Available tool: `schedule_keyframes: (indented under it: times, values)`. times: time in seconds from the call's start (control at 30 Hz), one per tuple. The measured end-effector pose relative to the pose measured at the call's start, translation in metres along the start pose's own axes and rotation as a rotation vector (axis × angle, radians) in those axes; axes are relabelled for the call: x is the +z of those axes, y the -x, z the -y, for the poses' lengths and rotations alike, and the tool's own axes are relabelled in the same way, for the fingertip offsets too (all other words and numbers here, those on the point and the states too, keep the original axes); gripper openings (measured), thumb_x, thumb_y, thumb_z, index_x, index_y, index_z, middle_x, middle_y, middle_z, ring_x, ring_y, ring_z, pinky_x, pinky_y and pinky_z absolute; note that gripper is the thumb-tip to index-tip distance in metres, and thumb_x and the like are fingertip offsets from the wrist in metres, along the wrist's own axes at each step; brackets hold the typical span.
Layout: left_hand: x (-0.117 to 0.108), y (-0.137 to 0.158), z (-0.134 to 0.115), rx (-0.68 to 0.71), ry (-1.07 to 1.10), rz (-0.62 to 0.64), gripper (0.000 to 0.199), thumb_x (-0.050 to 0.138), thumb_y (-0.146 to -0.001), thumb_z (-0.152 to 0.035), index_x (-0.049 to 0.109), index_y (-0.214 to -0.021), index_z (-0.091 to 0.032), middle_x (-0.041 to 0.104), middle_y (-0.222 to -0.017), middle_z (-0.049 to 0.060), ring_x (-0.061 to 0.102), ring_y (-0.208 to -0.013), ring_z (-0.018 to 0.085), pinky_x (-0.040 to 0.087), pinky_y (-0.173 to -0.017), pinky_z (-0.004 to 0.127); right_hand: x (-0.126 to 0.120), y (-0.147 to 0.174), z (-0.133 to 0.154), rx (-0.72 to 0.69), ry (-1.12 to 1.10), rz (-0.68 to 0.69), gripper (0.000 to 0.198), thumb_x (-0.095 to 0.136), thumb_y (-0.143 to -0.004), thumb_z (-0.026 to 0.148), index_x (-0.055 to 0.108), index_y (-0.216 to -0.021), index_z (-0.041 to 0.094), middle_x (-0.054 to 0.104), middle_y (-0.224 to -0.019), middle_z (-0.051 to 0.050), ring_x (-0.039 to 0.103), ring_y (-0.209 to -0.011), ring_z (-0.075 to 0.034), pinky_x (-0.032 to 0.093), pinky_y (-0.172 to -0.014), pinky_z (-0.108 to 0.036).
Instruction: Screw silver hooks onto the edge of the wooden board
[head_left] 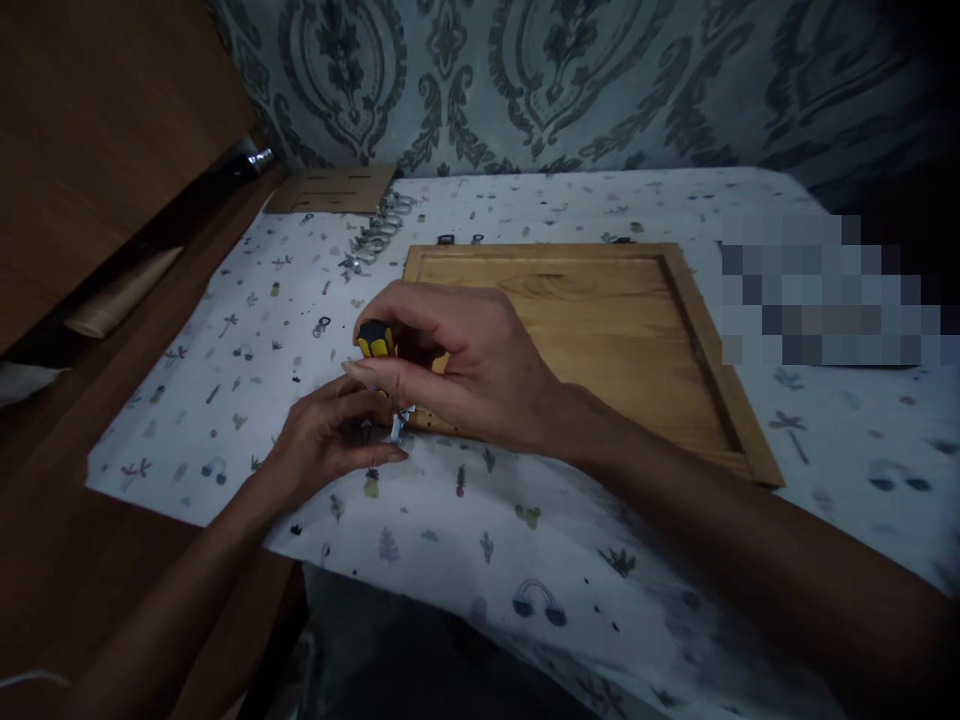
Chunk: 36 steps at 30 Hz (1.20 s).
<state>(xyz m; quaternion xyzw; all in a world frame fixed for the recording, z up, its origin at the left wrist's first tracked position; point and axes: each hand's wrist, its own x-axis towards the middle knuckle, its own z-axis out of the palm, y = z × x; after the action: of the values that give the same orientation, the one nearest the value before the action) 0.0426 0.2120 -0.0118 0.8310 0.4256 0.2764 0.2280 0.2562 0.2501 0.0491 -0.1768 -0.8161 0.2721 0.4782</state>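
A screwdriver [376,341] is gripped by the right hand [472,350]; a clip [397,428] is held by the left hand [321,430] at the board [600,330]

Black-and-yellow handle [376,342]: held nearly upright, dark cap uppermost, lower end hidden from me.
Silver metal piece [397,428]: small, shiny, held just below the handle; full shape unclear.
Wooden panel [615,340]: honey-brown, lying flat, raised frame along its edges, near left corner covered.
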Motion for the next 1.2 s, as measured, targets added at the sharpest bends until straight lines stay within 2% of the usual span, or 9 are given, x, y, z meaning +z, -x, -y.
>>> schedule_keyframes:
  times: [0.13,0.23,0.4,0.63,0.97,1.1,1.2]
  values:
    - [0.0,0.0,0.0,0.016,-0.015,-0.024,0.037,0.072,-0.084,-0.057,0.071,-0.094,-0.021,0.069,-0.1,0.004,0.066,-0.087,0.02,0.052,-0.077,0.033,-0.005,-0.002,0.006,-0.046,0.054,0.049,0.014,0.059,-0.099,0.026,0.058,-0.091,0.015,0.059,-0.083,0.002,0.053,-0.072,-0.008,0.045,-0.069,-0.022]
    - [0.0,-0.001,-0.001,0.029,-0.002,-0.017,0.036,0.073,-0.085,-0.055,0.072,-0.095,-0.021,0.069,-0.096,0.003,0.065,-0.083,0.018,0.052,-0.075,0.031,-0.01,-0.004,0.011,-0.019,0.089,0.063,0.014,0.055,-0.101,0.027,0.057,-0.094,0.015,0.059,-0.083,0.002,0.053,-0.072,-0.008,0.045,-0.07,-0.023]
    - [-0.001,0.0,-0.001,-0.019,0.004,0.013,0.041,0.073,-0.084,-0.055,0.072,-0.106,-0.022,0.066,-0.1,0.006,0.064,-0.086,0.019,0.054,-0.077,0.034,-0.011,-0.004,0.008,-0.002,0.124,0.015,0.013,0.057,-0.1,0.027,0.055,-0.095,0.016,0.058,-0.084,0.002,0.053,-0.074,-0.009,0.045,-0.07,-0.024]
    - [-0.001,0.001,0.0,-0.042,0.01,0.028,0.043,0.073,-0.084,-0.057,0.072,-0.108,-0.021,0.065,-0.101,0.007,0.062,-0.087,0.02,0.055,-0.081,0.036,-0.008,-0.002,0.004,0.084,0.058,0.026,0.011,0.06,-0.097,0.027,0.055,-0.093,0.018,0.058,-0.081,0.002,0.055,-0.076,-0.011,0.045,-0.069,-0.024]
    - [-0.001,0.0,-0.001,-0.014,-0.005,0.009,0.041,0.073,-0.084,-0.057,0.072,-0.104,-0.022,0.067,-0.102,0.006,0.065,-0.088,0.02,0.055,-0.078,0.034,-0.004,-0.002,0.001,0.051,0.019,0.022,0.011,0.059,-0.098,0.026,0.055,-0.091,0.017,0.056,-0.081,0.002,0.051,-0.07,-0.009,0.042,-0.065,-0.023]
    - [0.0,0.0,0.0,-0.011,0.024,0.001,0.04,0.074,-0.083,-0.055,0.072,-0.103,-0.021,0.069,-0.104,0.006,0.068,-0.091,0.021,0.056,-0.079,0.034,-0.004,-0.001,0.002,0.009,-0.025,0.038,0.015,0.061,-0.096,0.024,0.052,-0.086,0.017,0.05,-0.077,0.004,0.048,-0.069,-0.008,0.041,-0.065,-0.022]
    - [0.002,0.001,0.001,-0.026,0.01,-0.025,0.041,0.075,-0.081,-0.056,0.073,-0.102,-0.021,0.07,-0.105,0.007,0.068,-0.092,0.023,0.056,-0.078,0.036,-0.002,-0.002,0.002,0.034,-0.099,0.038,0.018,0.063,-0.094,0.022,0.048,-0.084,0.018,0.046,-0.074,0.005,0.046,-0.068,-0.008,0.041,-0.065,-0.022]
